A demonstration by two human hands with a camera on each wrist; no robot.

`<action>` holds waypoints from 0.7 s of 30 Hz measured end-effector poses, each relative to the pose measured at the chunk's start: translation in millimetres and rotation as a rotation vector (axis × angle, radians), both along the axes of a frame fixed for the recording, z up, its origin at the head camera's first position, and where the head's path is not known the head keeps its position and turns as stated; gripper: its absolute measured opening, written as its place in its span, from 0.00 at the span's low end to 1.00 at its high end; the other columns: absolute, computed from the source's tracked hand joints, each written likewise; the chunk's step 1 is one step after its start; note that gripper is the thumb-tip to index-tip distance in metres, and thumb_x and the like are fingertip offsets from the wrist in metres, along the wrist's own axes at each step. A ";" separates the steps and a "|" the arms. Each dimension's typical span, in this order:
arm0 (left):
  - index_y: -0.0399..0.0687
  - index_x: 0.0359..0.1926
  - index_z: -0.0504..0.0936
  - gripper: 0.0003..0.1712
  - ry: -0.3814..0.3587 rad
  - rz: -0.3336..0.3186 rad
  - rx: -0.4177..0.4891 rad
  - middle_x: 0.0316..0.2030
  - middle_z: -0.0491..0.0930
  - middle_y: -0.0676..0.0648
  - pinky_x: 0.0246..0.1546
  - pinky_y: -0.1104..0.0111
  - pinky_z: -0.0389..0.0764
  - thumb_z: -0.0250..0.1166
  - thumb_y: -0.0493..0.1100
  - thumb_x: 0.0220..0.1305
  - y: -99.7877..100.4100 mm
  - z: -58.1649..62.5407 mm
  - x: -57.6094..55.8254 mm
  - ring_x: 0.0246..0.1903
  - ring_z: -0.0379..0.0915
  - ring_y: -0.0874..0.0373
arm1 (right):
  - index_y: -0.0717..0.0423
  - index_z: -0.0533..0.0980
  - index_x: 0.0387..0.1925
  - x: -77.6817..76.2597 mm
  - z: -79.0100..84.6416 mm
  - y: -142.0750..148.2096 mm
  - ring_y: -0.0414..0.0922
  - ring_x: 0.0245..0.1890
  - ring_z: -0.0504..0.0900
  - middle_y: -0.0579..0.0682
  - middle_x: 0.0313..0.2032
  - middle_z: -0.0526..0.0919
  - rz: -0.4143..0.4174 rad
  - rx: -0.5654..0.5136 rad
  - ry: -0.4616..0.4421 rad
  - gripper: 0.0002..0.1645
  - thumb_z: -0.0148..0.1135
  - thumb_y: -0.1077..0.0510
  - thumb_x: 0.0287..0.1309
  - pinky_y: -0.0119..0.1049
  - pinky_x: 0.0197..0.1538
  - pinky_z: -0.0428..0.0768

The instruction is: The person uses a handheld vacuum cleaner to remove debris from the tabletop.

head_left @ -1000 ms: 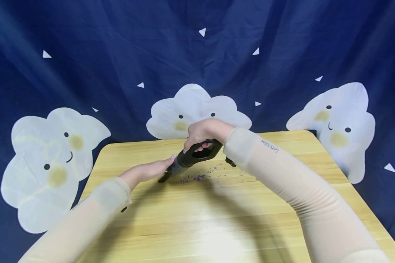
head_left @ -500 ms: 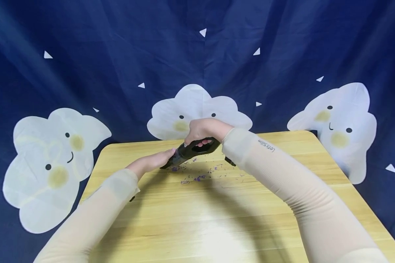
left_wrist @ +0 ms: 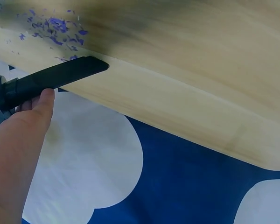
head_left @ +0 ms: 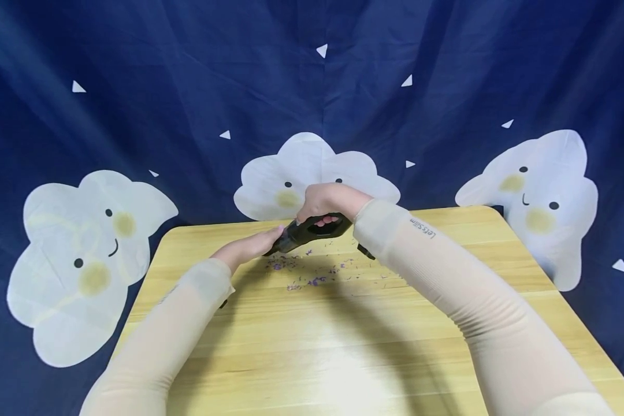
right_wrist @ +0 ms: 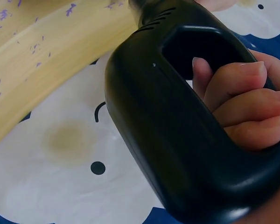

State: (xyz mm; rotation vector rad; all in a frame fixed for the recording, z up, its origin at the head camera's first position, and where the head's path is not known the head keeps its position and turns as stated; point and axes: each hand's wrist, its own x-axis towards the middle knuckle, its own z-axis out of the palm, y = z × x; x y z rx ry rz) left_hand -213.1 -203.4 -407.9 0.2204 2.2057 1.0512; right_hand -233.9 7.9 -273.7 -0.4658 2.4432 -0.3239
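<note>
A black handheld vacuum cleaner (head_left: 297, 236) is held low over the far part of the table, its nozzle slanting down to the left. My right hand (head_left: 326, 199) grips its loop handle; in the right wrist view several curled fingers (right_wrist: 247, 100) pass through the handle opening. Near the nozzle (left_wrist: 60, 74), my left hand (head_left: 249, 245) holds the front end, with the thumb side against it and some fingertips hidden behind. Small purple scraps (head_left: 314, 281) lie scattered on the wood beneath and to the right of the nozzle.
The light wooden table (head_left: 270, 346) has rounded far corners. A blue curtain (head_left: 197, 86) with white smiling clouds (head_left: 307, 156) hangs right behind its far edge. Shadows of both arms fall across the tabletop.
The vacuum's nozzle and my left hand have moved right and toward the table's far edge, uncovering more purple scraps. My right hand keeps its grip and has shifted only slightly.
</note>
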 end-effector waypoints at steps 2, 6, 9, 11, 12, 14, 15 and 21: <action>0.49 0.81 0.39 0.40 0.004 0.009 0.004 0.79 0.38 0.41 0.75 0.48 0.44 0.24 0.65 0.79 4.0 -0.3 -1.7 0.77 0.33 0.43 | 0.54 0.76 0.14 -0.6 1.3 2.6 0.40 0.13 0.66 0.45 0.14 0.72 0.000 0.008 -0.003 0.24 0.60 0.46 0.61 0.32 0.19 0.68; 0.49 0.81 0.41 0.38 -0.012 0.012 0.007 0.79 0.40 0.41 0.75 0.49 0.45 0.25 0.63 0.80 10.8 2.2 -2.2 0.77 0.36 0.43 | 0.52 0.75 0.14 -1.6 6.1 8.4 0.40 0.14 0.66 0.44 0.14 0.72 -0.001 0.023 -0.034 0.22 0.58 0.46 0.59 0.33 0.21 0.67; 0.51 0.81 0.39 0.38 -0.025 0.004 -0.003 0.79 0.39 0.42 0.75 0.48 0.43 0.24 0.63 0.79 13.6 4.4 -0.7 0.77 0.34 0.44 | 0.52 0.75 0.15 -1.6 10.4 10.2 0.40 0.15 0.66 0.44 0.15 0.72 0.011 0.034 -0.046 0.21 0.58 0.46 0.59 0.33 0.22 0.67; 0.52 0.81 0.37 0.38 -0.031 -0.002 0.011 0.79 0.36 0.42 0.75 0.48 0.43 0.23 0.63 0.79 15.2 5.1 -0.6 0.77 0.32 0.44 | 0.52 0.75 0.15 -1.4 12.6 10.1 0.40 0.15 0.66 0.44 0.15 0.72 0.016 0.046 -0.040 0.21 0.59 0.46 0.59 0.33 0.22 0.67; 0.53 0.81 0.37 0.38 -0.032 -0.003 0.014 0.80 0.36 0.43 0.75 0.48 0.43 0.23 0.64 0.79 16.2 5.4 -0.8 0.77 0.31 0.44 | 0.52 0.75 0.15 -1.5 13.3 9.6 0.40 0.15 0.66 0.44 0.15 0.72 0.020 0.055 -0.029 0.22 0.59 0.46 0.60 0.33 0.22 0.67; 0.54 0.81 0.37 0.38 -0.031 0.002 0.026 0.80 0.35 0.43 0.75 0.48 0.43 0.23 0.65 0.79 17.6 5.5 -2.4 0.77 0.32 0.44 | 0.52 0.75 0.15 -2.0 13.8 8.3 0.40 0.14 0.66 0.44 0.15 0.72 0.025 0.070 -0.007 0.22 0.59 0.46 0.60 0.33 0.21 0.67; 0.54 0.81 0.37 0.39 -0.031 0.003 0.034 0.80 0.36 0.43 0.75 0.48 0.44 0.23 0.65 0.78 17.8 5.9 -2.8 0.77 0.32 0.44 | 0.53 0.76 0.15 -2.2 13.4 7.3 0.40 0.14 0.66 0.44 0.15 0.73 0.023 0.075 0.001 0.22 0.59 0.46 0.61 0.33 0.21 0.66; 0.55 0.81 0.38 0.40 -0.018 0.021 -0.020 0.80 0.36 0.43 0.75 0.46 0.43 0.24 0.67 0.78 11.3 5.7 -5.9 0.77 0.32 0.43 | 0.53 0.77 0.15 -3.0 8.1 -1.8 0.42 0.13 0.67 0.45 0.14 0.74 0.016 0.086 0.037 0.25 0.59 0.45 0.64 0.34 0.20 0.69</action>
